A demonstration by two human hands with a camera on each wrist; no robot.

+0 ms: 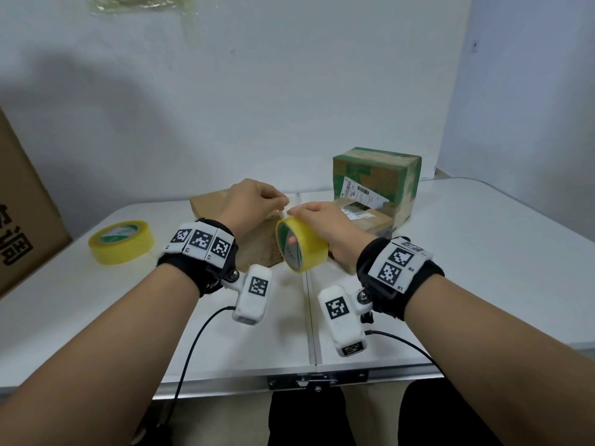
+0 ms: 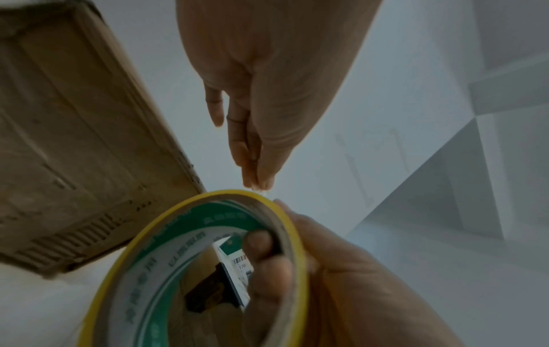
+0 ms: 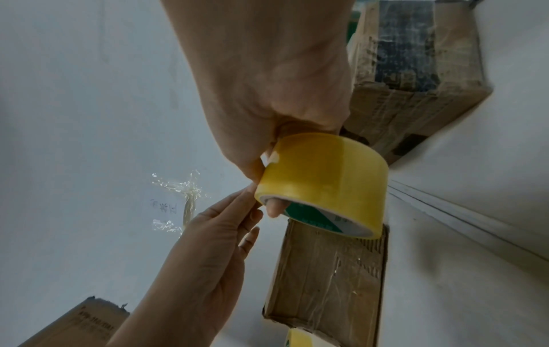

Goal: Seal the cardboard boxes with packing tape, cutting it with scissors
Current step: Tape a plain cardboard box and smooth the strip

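My right hand (image 1: pixel 294 223) (image 3: pixel 264 191) grips a yellow tape roll (image 1: pixel 306 249) (image 3: pixel 323 173), thumb on the outer band and fingers through the green-and-white core (image 2: pixel 166 258). The roll hangs just above a flat brown cardboard box (image 1: pixel 257 249) (image 2: pixel 74 140) (image 3: pixel 326 281) lying on the white table (image 1: pixel 483 252). My left hand (image 1: pixel 283 202) (image 2: pixel 258 184) (image 3: pixel 252 194) pinches thumb and forefinger together at the roll's far edge, on what looks like the tape's loose end. No scissors are in view.
A second yellow roll (image 1: pixel 120 241) lies flat at the left of the table. At the back right a green-printed box (image 1: pixel 376 178) stands with a small labelled box (image 1: pixel 367 220) before it. A large carton (image 1: pixel 22 204) leans at the far left. Crumpled tape (image 3: pixel 184 187) sticks to the wall.
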